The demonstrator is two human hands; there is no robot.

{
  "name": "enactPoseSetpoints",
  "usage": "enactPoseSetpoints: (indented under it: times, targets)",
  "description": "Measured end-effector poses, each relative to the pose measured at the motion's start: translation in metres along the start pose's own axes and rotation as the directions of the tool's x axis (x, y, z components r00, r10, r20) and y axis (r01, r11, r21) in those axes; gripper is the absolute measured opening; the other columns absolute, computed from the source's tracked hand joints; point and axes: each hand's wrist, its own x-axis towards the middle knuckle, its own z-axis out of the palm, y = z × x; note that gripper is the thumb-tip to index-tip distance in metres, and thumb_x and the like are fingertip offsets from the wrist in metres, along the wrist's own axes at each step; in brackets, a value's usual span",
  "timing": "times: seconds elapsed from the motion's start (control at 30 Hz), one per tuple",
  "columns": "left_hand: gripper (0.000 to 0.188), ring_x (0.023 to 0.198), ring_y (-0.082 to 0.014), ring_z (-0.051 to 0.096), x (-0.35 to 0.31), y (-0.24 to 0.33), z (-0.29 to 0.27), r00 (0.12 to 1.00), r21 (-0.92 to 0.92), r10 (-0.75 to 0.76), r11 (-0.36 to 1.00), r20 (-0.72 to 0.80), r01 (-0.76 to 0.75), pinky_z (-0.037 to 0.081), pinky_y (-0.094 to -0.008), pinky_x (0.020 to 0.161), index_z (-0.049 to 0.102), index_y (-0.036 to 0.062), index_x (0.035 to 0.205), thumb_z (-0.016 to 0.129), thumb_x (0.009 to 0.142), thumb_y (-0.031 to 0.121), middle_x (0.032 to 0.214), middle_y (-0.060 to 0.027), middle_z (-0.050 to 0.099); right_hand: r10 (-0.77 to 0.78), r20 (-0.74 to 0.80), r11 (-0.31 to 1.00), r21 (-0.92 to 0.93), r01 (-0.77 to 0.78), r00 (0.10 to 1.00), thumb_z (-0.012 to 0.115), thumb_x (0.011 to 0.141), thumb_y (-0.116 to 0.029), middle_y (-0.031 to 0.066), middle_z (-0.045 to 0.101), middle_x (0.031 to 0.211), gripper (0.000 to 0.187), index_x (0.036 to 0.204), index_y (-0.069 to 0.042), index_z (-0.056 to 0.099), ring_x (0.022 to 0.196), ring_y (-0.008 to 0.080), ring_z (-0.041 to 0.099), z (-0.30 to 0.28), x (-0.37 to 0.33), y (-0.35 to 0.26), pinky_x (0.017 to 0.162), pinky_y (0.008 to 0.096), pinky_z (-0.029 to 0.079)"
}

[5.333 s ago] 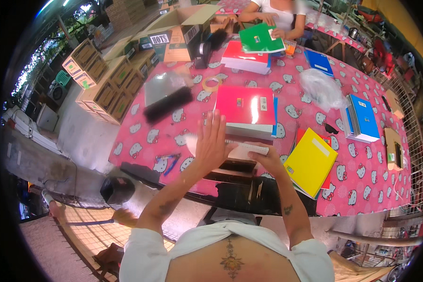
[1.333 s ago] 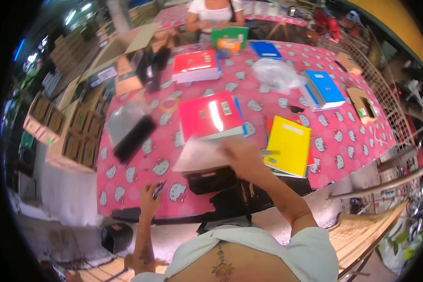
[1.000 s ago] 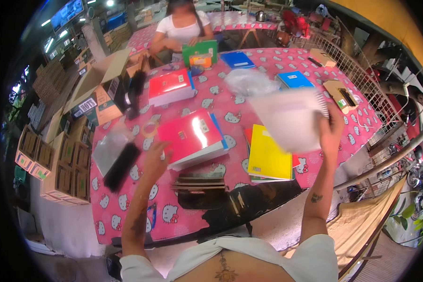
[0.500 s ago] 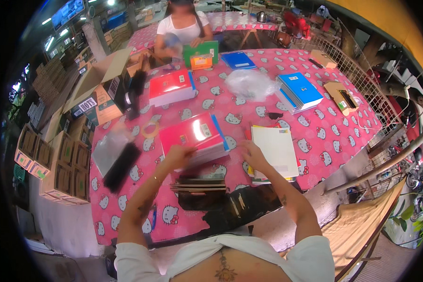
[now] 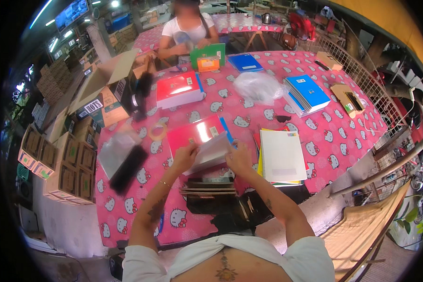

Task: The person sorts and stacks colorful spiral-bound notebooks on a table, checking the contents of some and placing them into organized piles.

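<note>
At the near middle of the table lies a thick stack of red-covered notebooks (image 5: 188,133), with a blue edge showing at its right. A thin pale sheet (image 5: 213,149) stands up over the stack's near edge; whether it is a plastic sleeve or a lifted cover, I cannot tell. My left hand (image 5: 185,158) pinches its left side. Closed at its right side is my right hand (image 5: 239,158). Just right of that hand rests a white spiral notebook (image 5: 281,154) on top of red and yellow ones. Nearer to me stand several thin brown-edged boards (image 5: 207,189) in a dark holder.
Clear plastic (image 5: 120,146) and a black bristly strip (image 5: 129,169) lie left, near a tape roll (image 5: 158,131). Beyond are another red stack (image 5: 177,88), crumpled plastic (image 5: 257,88) and blue notebooks (image 5: 307,91). Across the table, a person (image 5: 187,33) holds a green notebook (image 5: 214,52). Cartons (image 5: 98,105) stand left.
My right hand has moved left from beside the white notebook to the red stack. The pale sheet now stands between both hands. The whole view has shifted slightly.
</note>
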Motion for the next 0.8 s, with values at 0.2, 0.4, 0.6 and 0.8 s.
enactPoseSetpoints:
  times: [0.2, 0.4, 0.6, 0.8]
  targets:
    - [0.021, 0.070, -0.0360, 0.066, -0.001, -0.002, 0.004, 0.998, -0.024, -0.014, 1.000, -0.054, 0.012, 0.048, -0.0426, 0.061, 0.065, 0.0046, 0.107, 0.061, 0.095, 0.022, 0.078, -0.0200, 0.065, 0.238, 0.004, 0.954, 0.189, -0.234, 0.971, 0.063, 0.085, -0.035, 0.0213, 0.054, 0.123, 0.055, 0.128, -0.001, 0.057, 0.117, 0.0388, 0.052, 0.012, 0.023, 0.003, 0.093, 0.0508, 0.046]
    - [0.023, 0.066, -0.0270, 0.062, 0.002, 0.003, 0.005, 0.992, -0.152, -0.086, 0.986, -0.092, 0.071, 0.047, -0.0376, 0.063, 0.063, 0.0021, 0.108, 0.060, 0.096, 0.022, 0.075, -0.0187, 0.063, 0.226, 0.069, 0.964, 0.124, -0.233, 0.972, 0.065, 0.086, -0.039, 0.0279, 0.052, 0.124, 0.061, 0.133, -0.001, 0.055, 0.108, 0.0407, 0.056, 0.023, 0.015, 0.008, 0.092, 0.0484, 0.047]
    - [0.022, 0.067, -0.0197, 0.058, -0.012, -0.038, 0.001, 0.973, -0.266, -0.100, 0.963, -0.209, 0.042, 0.048, -0.0350, 0.067, 0.063, 0.0014, 0.110, 0.060, 0.096, 0.019, 0.073, -0.0148, 0.060, 0.303, 0.469, 0.376, 0.741, -0.556, 0.830, 0.064, 0.088, -0.048, 0.0163, 0.057, 0.122, 0.063, 0.126, 0.001, 0.058, 0.110, 0.0325, 0.058, 0.010, 0.061, -0.030, 0.091, 0.0492, 0.051]
    - [0.030, 0.092, -0.0271, 0.067, -0.009, 0.005, 0.015, 0.988, -0.109, -0.154, 0.982, 0.008, 0.154, 0.050, -0.0336, 0.081, 0.064, -0.0003, 0.112, 0.064, 0.093, 0.023, 0.100, -0.0157, 0.070, 0.103, 0.817, -0.207, 0.575, -0.791, 0.567, 0.069, 0.087, -0.035, 0.0112, 0.063, 0.116, 0.050, 0.127, -0.008, 0.056, 0.110, 0.0298, 0.060, 0.003, 0.102, 0.021, 0.095, 0.0573, 0.050]
